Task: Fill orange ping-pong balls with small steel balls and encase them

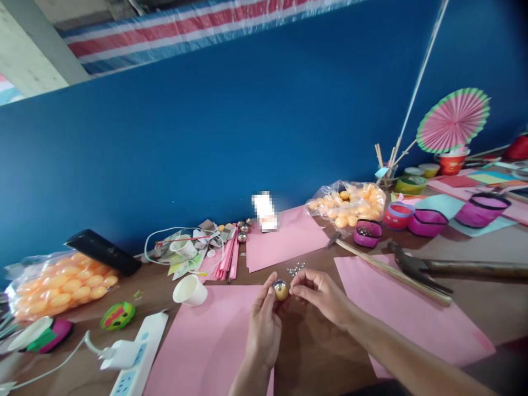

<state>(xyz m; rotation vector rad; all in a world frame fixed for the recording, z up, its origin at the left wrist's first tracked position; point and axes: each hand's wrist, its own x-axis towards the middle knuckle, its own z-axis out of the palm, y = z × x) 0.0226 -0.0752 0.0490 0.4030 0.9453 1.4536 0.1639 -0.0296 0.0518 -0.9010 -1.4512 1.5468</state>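
Observation:
A shiny round metal ball (281,290), silvery on top and golden in front, sits between the thumb and fingers of my left hand (263,327). It shows a small dark spot on its upper face. My right hand (317,291) is just to the right of the ball, its thumb and forefinger pinched together. What the pinch holds, if anything, is too small to make out. Right behind the hands lies a little group of small shiny metal pieces (297,268) on the brown table (313,346).
Pink paper sheets (206,341) flank the hands. To the right lie two hammers (391,267) (454,268) and a pink pouch of small dark pieces (367,233). A paper cup (190,290), a power strip (140,352) and bagged orange balls (61,283) stand left. A blue partition (206,137) rises behind.

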